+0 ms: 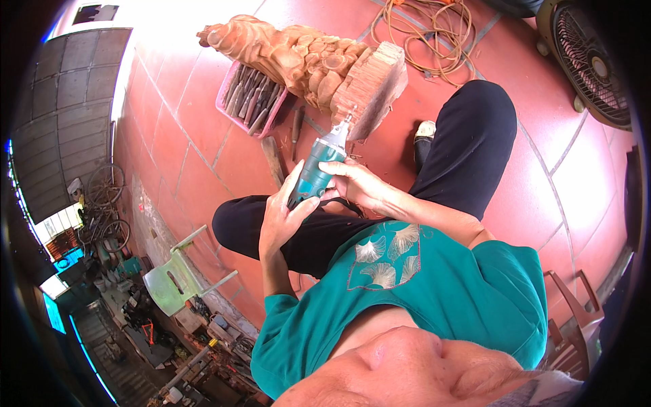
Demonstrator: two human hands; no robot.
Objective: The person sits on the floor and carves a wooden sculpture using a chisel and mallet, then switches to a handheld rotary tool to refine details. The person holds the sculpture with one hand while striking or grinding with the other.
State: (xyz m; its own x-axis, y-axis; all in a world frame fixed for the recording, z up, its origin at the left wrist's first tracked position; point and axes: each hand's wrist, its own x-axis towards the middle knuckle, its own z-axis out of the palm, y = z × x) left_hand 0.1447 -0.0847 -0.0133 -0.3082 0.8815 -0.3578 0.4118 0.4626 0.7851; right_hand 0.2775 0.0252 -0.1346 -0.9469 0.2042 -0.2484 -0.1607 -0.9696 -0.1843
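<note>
Both of my hands are closed around a teal die grinder (313, 166) with a silver-grey nose. My left hand (280, 216) wraps the rear of its body, thumb along the side. From the other side, my right hand (358, 183) grips the middle. The tool points away from me, its thin bit close to the flat base of a carved wooden sculpture (319, 64). Whether the bit touches the wood I cannot tell. The sculpture lies on its side, its base toward my right.
A pink basket (224, 112) full of carving tools stands beside the sculpture. A chisel (297, 125) and a wooden piece (272, 159) lie on the red tiled floor (169, 129). An orange cord (434, 41) is coiled beyond, near a fan (597, 64). At left is a green chair (169, 281).
</note>
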